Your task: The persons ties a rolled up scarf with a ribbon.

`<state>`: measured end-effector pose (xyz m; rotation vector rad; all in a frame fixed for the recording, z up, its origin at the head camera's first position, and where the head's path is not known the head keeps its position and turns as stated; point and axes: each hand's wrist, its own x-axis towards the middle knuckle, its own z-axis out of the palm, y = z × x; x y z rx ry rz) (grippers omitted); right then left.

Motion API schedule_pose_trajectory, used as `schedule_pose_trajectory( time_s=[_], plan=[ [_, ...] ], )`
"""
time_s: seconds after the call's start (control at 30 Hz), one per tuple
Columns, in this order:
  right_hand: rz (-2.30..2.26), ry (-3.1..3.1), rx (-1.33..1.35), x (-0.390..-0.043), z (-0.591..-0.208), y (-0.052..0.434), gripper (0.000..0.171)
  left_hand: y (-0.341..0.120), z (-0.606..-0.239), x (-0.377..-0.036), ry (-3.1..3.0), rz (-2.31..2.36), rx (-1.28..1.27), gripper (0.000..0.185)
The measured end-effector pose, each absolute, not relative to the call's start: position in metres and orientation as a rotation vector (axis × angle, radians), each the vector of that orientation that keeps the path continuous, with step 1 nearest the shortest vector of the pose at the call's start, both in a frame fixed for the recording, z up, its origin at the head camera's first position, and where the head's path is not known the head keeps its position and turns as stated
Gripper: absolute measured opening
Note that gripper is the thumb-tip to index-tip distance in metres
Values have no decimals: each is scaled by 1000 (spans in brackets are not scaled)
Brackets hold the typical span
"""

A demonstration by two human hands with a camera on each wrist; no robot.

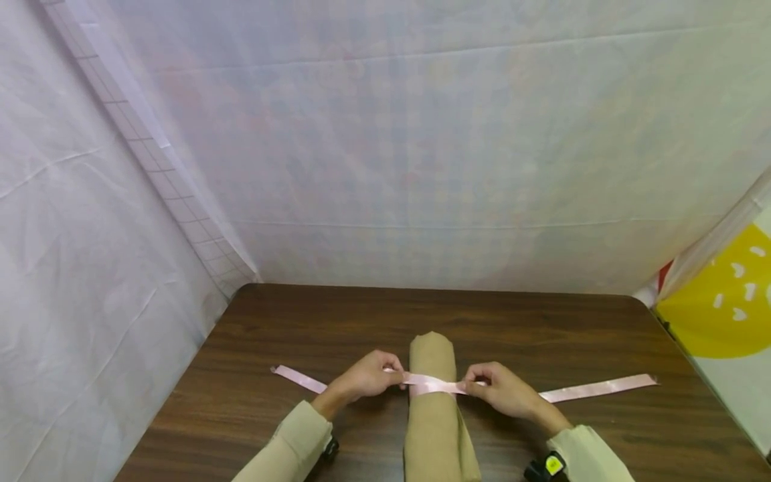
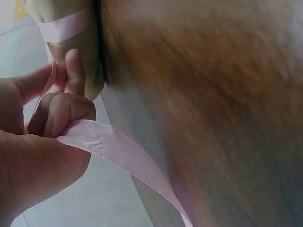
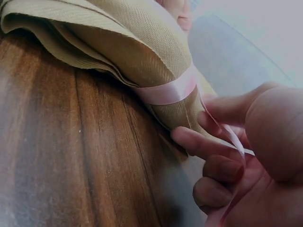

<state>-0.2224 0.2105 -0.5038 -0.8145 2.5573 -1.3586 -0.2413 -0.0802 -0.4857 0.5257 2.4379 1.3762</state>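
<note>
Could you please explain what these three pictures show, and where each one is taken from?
No machine here: a person works with two bare hands. The wide picture comes from a camera on the head; the two close-ups come from cameras on the wrists. On the brown table lies a rolled tan cloth with a pink ribbon crossed over it. The left hand pinches the ribbon at one side of the roll, the right hand pinches it at the other. Both ribbon ends trail out flat across the table.

Nothing readable from my end, no text, labels or numbers on the cloth (image 1: 432, 402), ribbon (image 1: 596, 387) or table (image 1: 542, 328).
</note>
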Motion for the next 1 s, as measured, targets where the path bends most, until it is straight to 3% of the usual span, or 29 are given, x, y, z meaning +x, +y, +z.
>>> schedule_pose_trajectory(
  time_s=[0.5,1.0],
  plan=[
    [-1363,2721,-633,-219,-506,208,19,-85,-488,-250,2664,1310,526,17],
    [-1330,2664,-661,-218,-505,211,19,-88,-488,-249,2675,1250,516,18]
  ],
)
